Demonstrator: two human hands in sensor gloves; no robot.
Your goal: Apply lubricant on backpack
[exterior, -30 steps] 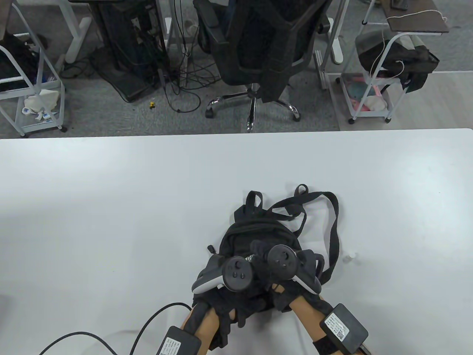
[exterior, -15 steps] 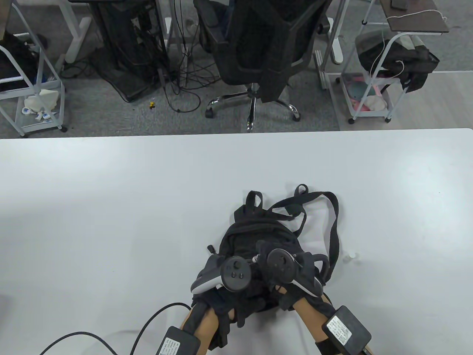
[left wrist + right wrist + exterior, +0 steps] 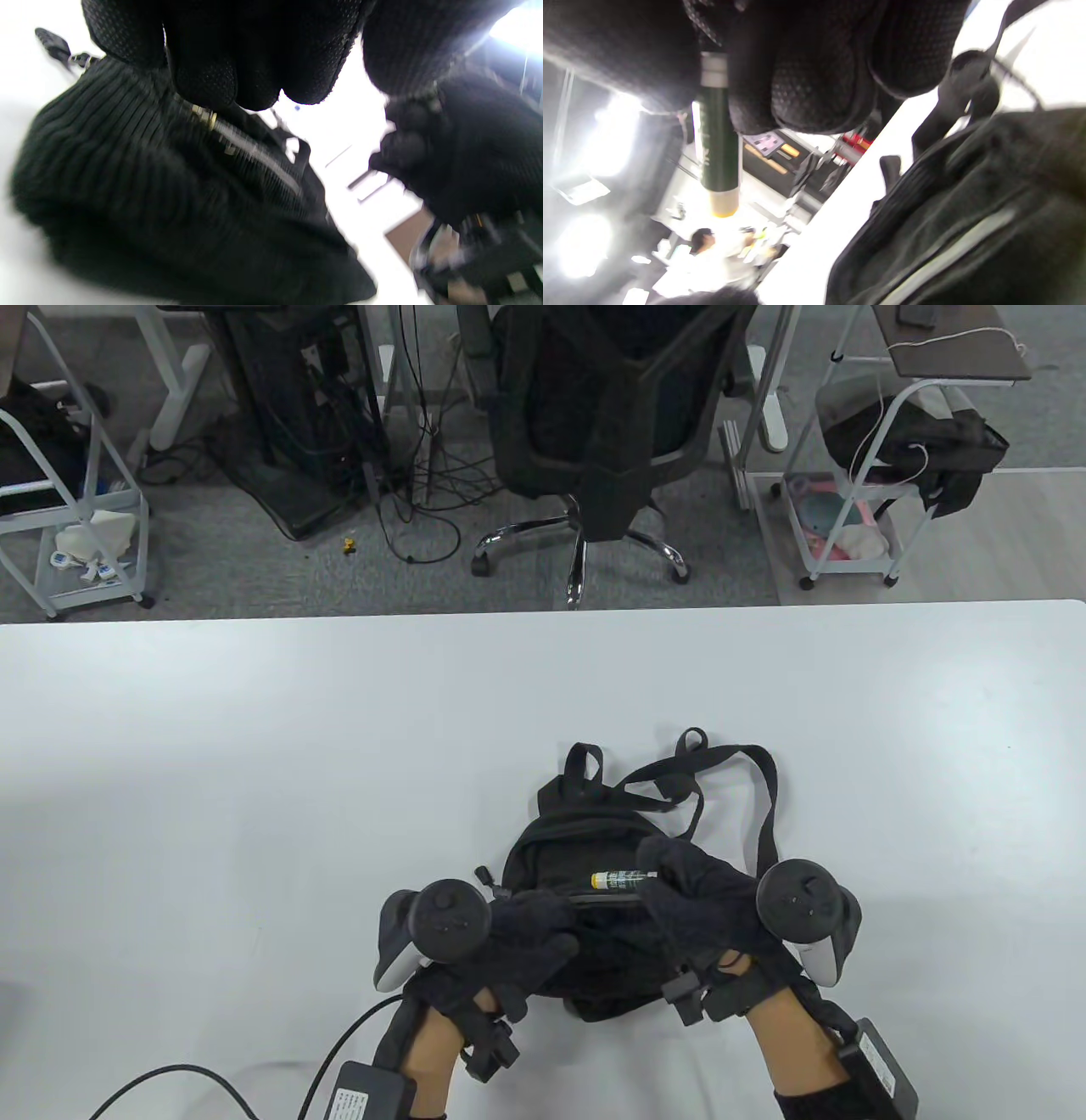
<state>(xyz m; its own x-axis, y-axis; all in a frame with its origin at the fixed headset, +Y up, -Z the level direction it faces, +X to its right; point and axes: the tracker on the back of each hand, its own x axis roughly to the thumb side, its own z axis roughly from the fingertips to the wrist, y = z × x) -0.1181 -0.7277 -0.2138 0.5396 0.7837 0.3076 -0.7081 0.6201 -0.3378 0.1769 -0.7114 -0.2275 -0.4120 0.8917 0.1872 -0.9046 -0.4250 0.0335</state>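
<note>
A small black backpack [image 3: 585,857] lies on the white table [image 3: 254,780] near the front edge, straps spread to the far right. My left hand [image 3: 526,929] grips the backpack's left side next to its zipper [image 3: 250,150]. My right hand [image 3: 687,891] holds a thin lubricant tube [image 3: 618,880], green with a yellow end, lying sideways over the backpack's front zipper. The tube also shows in the right wrist view [image 3: 717,140], pinched between the gloved fingers [image 3: 814,80]. The backpack fills the left wrist view [image 3: 140,199].
A small white cap [image 3: 806,894] lies on the table right of the backpack's strap [image 3: 768,823]. Cables run from both wrists off the front edge. Beyond the table's far edge stand an office chair [image 3: 594,432] and wire carts.
Both hands have moved apart from the middle of the backpack, left hand to its left side, right hand to its right. The lubricant tube, earlier mostly hidden, now shows lying across the front.
</note>
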